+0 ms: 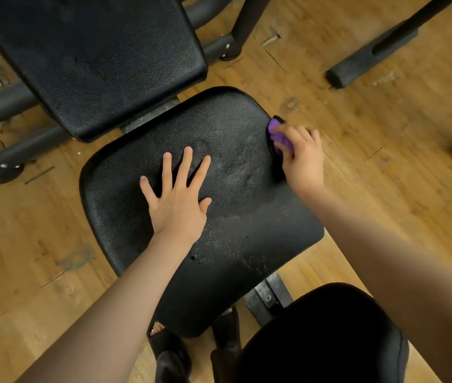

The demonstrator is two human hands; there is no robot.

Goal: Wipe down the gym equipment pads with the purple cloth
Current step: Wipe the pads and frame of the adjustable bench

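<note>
A black textured seat pad fills the middle of the view, with pale speckles on its near half. My left hand lies flat on it, fingers spread and straight. My right hand grips a bunched purple cloth and holds it against the pad's right edge near the far corner. Most of the cloth is hidden under my fingers. A second black pad, the backrest, slopes up behind the seat at the top left.
A third black pad sits at the bottom right, joined by a metal bar. Black frame tubes run at the left, another machine's foot at the top right. My sandalled feet stand on the wooden floor.
</note>
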